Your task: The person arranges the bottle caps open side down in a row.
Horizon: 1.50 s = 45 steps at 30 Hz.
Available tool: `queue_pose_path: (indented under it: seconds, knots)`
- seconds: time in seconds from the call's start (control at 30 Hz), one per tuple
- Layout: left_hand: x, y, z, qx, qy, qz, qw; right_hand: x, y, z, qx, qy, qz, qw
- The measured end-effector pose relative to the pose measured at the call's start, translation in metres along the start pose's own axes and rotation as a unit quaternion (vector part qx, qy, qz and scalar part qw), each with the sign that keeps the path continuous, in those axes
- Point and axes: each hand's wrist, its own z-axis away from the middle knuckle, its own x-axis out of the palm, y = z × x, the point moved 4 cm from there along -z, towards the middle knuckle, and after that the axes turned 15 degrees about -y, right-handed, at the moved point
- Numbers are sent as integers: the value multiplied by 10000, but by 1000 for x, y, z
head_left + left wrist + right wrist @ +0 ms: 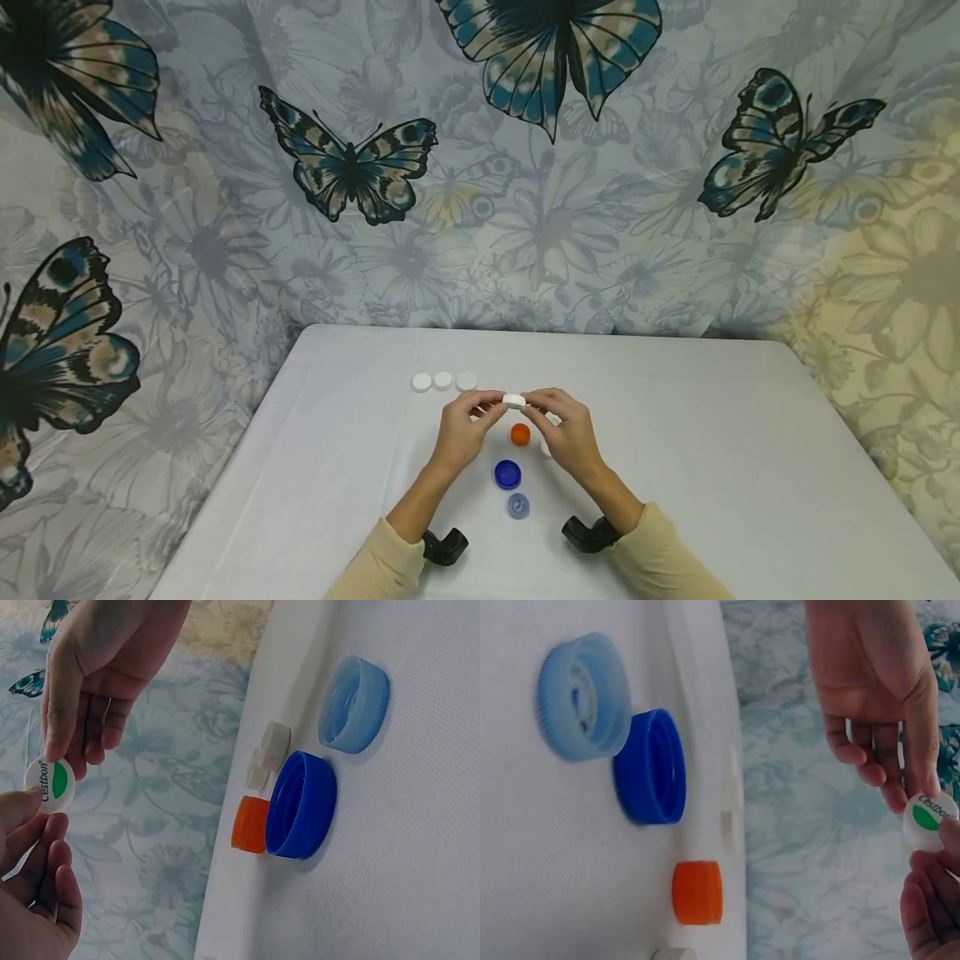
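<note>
Pinching a white cap (513,401) from both sides

Nearest, at bottom centre of the head view, lies a pale blue cap (518,506), then a dark blue cap (507,474) and an orange cap (521,434). Beyond, left hand (459,433) and right hand (567,433) hold the white cap at lower centre, thumbs and fingers closed on its edge. A light rim hold should keep its print readable. Farther, left of centre, sit three white caps (443,381).

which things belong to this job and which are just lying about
In the job:
white Cestbon cap, pinched by left hand and right hand

Lying about, it seems:
row of three white caps
two more white caps
orange cap
dark blue cap
light blue cap
</note>
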Motion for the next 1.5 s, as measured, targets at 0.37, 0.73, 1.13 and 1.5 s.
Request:
queue_pose_path:
  seconds: [0.37, 0.73, 1.13, 1.5]
  knots:
    - [-4, 1, 0, -427, -26, 296, 9986, 2, -6, -6, 339, -754, -246, 9963]
    - [-3, -6, 3, -343, -972, -70, 9946, 0, 1, -1, 646, -1068, -229, 9919]
    - [-3, -8, 0, -208, -947, -484, 9941, -2, 0, -6, 720, -1439, -36, 9870]
    - [-16, -14, -17, -137, -892, -1430, 9856, 6, 9, -38, 690, -2064, 486, 9748]
